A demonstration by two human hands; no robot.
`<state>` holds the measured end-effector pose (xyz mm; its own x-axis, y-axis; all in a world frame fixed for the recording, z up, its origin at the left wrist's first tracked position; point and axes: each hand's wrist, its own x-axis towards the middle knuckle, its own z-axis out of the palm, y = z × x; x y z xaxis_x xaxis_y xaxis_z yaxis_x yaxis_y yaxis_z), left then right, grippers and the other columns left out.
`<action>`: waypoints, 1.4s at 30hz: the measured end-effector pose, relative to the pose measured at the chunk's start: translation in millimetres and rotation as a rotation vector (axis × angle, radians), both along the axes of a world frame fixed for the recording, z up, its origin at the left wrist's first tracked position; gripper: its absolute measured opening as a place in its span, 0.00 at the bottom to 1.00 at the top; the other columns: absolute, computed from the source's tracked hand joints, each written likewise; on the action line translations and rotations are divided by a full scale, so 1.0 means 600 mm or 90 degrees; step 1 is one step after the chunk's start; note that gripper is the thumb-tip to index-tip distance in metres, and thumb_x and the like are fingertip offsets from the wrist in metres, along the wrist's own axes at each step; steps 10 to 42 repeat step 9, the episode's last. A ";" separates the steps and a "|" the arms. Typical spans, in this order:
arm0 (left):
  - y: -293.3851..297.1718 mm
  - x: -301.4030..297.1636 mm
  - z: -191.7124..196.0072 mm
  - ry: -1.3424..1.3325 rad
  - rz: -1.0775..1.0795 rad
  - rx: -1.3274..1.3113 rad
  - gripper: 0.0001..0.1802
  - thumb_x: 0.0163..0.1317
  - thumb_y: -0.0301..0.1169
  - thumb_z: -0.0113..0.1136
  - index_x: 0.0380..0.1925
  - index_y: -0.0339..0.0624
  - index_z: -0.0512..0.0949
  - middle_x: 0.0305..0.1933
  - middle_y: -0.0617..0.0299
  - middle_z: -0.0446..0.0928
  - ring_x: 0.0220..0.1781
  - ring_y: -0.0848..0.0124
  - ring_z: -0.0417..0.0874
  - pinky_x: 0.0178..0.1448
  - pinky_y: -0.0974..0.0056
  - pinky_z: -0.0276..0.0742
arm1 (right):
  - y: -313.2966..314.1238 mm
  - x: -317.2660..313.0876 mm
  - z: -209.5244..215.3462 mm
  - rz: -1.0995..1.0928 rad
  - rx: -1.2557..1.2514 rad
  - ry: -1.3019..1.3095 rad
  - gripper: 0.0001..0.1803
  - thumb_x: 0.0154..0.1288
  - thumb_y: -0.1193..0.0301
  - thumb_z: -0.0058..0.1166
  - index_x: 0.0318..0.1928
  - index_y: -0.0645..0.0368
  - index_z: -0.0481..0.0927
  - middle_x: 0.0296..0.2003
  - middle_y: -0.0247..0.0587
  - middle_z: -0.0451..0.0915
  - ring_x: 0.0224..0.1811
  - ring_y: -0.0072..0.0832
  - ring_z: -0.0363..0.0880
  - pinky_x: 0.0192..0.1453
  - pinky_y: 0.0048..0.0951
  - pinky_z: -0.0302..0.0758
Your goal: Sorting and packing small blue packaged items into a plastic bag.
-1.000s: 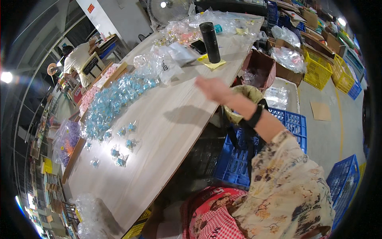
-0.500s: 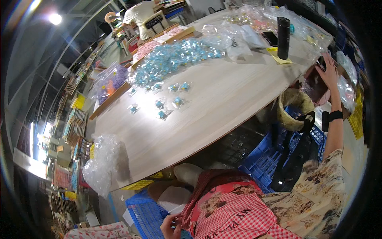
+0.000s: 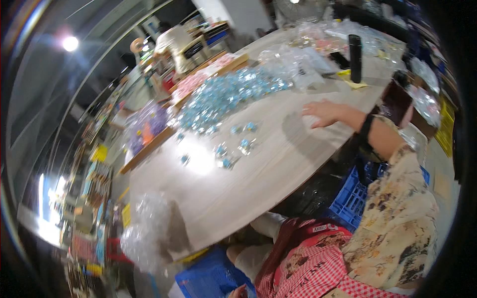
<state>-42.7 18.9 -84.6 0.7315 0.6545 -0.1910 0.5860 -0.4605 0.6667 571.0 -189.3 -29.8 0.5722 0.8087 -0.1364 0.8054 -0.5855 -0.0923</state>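
Note:
My right hand (image 3: 322,113) is stretched over the right part of the pale table (image 3: 263,174), fingers extended and nothing seen in them. Its shadow falls on the tabletop below. Further left lie several small clear packets with blue contents, one of them a loose packet (image 3: 244,144) nearest the hand. Behind these spreads a large heap of blue packets (image 3: 223,97). At the lower edge, my left hand (image 3: 238,292) shows only in part beside my red checked apron (image 3: 308,268); its fingers are mostly cut off.
A black cylindrical bottle (image 3: 355,58) stands on yellow paper near a dark phone (image 3: 340,60). Clear plastic bags (image 3: 293,64) lie at the back. A clear bag (image 3: 149,233) hangs over the near left corner. Blue crates (image 3: 350,198) stand below the table edge.
My right hand has moved left from the brown box beside the table's right edge to above the tabletop. My left hand has slipped lower in view. The whole view has shifted.

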 end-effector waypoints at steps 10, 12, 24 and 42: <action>0.202 0.057 -0.012 -0.063 0.539 -0.600 0.11 0.64 0.32 0.52 0.43 0.49 0.81 0.29 0.56 0.78 0.30 0.64 0.75 0.39 0.69 0.72 | 0.090 0.013 -0.150 0.007 0.163 -0.143 0.29 0.63 0.61 0.49 0.65 0.44 0.62 0.67 0.42 0.58 0.70 0.37 0.55 0.68 0.54 0.54; 0.202 0.057 -0.012 -0.063 0.539 -0.600 0.11 0.64 0.32 0.52 0.43 0.49 0.81 0.29 0.56 0.78 0.30 0.64 0.75 0.39 0.69 0.72 | 0.090 0.013 -0.150 0.007 0.163 -0.143 0.29 0.63 0.61 0.49 0.65 0.44 0.62 0.67 0.42 0.58 0.70 0.37 0.55 0.68 0.54 0.54; 0.202 0.057 -0.012 -0.063 0.539 -0.600 0.11 0.64 0.32 0.52 0.43 0.49 0.81 0.29 0.56 0.78 0.30 0.64 0.75 0.39 0.69 0.72 | 0.090 0.013 -0.150 0.007 0.163 -0.143 0.29 0.63 0.61 0.49 0.65 0.44 0.62 0.67 0.42 0.58 0.70 0.37 0.55 0.68 0.54 0.54; 0.202 0.057 -0.012 -0.063 0.539 -0.600 0.11 0.64 0.32 0.52 0.43 0.49 0.81 0.29 0.56 0.78 0.30 0.64 0.75 0.39 0.69 0.72 | 0.090 0.013 -0.150 0.007 0.163 -0.143 0.29 0.63 0.61 0.49 0.65 0.44 0.62 0.67 0.42 0.58 0.70 0.37 0.55 0.68 0.54 0.54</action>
